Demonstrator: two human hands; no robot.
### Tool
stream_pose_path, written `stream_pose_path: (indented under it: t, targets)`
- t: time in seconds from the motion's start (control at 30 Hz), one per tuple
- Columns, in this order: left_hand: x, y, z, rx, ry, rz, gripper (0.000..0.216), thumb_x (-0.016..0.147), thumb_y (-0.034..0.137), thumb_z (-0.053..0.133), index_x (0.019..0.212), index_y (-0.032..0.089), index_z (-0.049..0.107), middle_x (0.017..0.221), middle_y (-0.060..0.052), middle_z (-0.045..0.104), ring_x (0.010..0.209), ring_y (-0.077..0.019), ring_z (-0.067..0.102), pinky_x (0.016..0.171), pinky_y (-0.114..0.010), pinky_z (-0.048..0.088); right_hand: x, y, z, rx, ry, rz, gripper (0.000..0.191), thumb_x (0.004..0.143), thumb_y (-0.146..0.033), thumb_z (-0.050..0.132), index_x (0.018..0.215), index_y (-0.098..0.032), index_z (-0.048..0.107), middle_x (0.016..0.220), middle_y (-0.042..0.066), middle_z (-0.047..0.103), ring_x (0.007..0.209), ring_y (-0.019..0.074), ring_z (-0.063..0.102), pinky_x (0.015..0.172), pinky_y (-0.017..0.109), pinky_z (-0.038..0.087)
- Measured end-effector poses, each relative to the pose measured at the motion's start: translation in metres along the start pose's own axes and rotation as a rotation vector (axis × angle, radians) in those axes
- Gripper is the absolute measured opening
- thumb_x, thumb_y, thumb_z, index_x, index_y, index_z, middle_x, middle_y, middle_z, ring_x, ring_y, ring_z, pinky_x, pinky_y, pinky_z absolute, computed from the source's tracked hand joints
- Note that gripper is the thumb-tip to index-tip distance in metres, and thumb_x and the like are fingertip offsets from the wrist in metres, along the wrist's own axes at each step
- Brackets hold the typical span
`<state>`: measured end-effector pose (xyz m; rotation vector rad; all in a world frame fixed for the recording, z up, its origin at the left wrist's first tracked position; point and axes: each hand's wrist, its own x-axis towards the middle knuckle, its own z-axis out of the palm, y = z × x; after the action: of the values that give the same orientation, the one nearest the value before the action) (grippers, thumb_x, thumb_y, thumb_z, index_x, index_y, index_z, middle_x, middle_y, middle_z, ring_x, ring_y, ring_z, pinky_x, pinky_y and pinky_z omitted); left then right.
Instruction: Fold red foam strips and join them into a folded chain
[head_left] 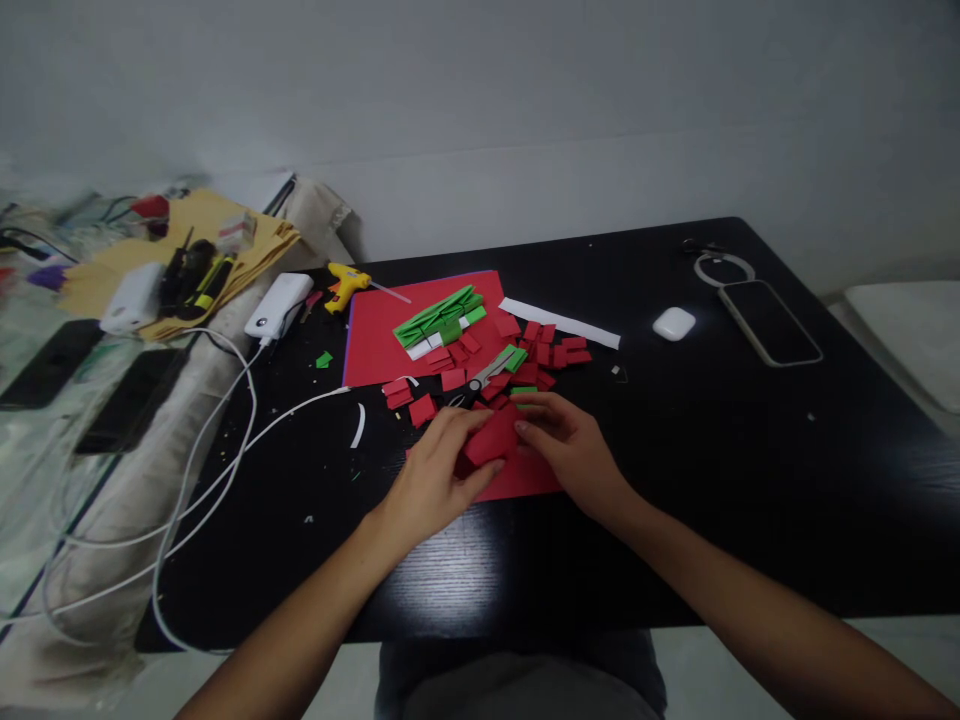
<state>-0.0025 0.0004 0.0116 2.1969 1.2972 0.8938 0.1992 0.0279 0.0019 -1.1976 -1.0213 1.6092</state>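
Note:
Both hands meet over a folded piece of red paper (491, 440) on a black table (750, 480). My left hand (439, 475) grips its left side, fingers curled around it. My right hand (566, 445) pinches its right edge with thumb and fingers. A flat red sheet (525, 482) lies under the hands. Just beyond them lie scissors (480, 385) among several small red folded pieces (555, 350) and a few green ones.
A larger red sheet (375, 335) carries green folded strips (439, 318). A white paper strip (559, 322), earbud case (673, 323), phone (769, 322), yellow glue gun (346, 283), white power bank (277, 305) and white cables (225, 440) lie around. Clutter fills the left side.

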Motion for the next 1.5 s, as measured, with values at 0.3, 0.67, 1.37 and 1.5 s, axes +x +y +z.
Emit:
stream_pose_path:
  t: [0.3,0.67,1.37,1.5]
  targets:
    - [-0.002,-0.003,0.004,-0.180,0.055,-0.170,0.037,0.092,0.020,0.069,0.128,0.023,0.062,0.101,-0.003,0.067,0.076,-0.0136,0.063,0.067,-0.025,0.054,0.001,-0.003,0.002,0.140,0.020,0.146,0.033,0.070,-0.027,0.083,0.102,-0.025,0.074,0.095,0.000,0.067,0.085,0.0142,0.066,0.075,0.027,0.061]
    - [-0.003,0.000,-0.001,-0.071,0.050,-0.044,0.030,0.098,0.015,0.059,0.127,0.019,0.065,0.109,-0.009,0.070,0.093,-0.0184,0.068,0.082,-0.032,0.057,-0.001,0.002,0.003,-0.026,-0.034,-0.022,0.029,0.077,-0.027,0.078,0.105,-0.024,0.071,0.091,-0.001,0.067,0.085,0.0152,0.066,0.082,0.031,0.059]
    - [-0.002,0.005,0.004,-0.017,0.114,0.000,0.017,0.100,0.016,0.058,0.113,0.017,0.070,0.099,-0.008,0.073,0.090,-0.0177,0.070,0.081,-0.030,0.058,-0.010,0.006,0.007,-0.277,-0.075,-0.215,0.022,0.088,-0.025,0.071,0.109,-0.025,0.073,0.103,0.004,0.075,0.093,0.0203,0.071,0.085,0.035,0.058]
    - [-0.001,0.008,0.005,-0.030,0.118,-0.012,0.016,0.099,0.014,0.059,0.111,0.017,0.068,0.099,-0.007,0.073,0.089,-0.0172,0.070,0.080,-0.030,0.057,-0.010,0.008,0.007,-0.352,-0.066,-0.275,0.018,0.090,-0.025,0.069,0.108,-0.026,0.073,0.105,0.004,0.076,0.092,0.0198,0.072,0.085,0.034,0.058]
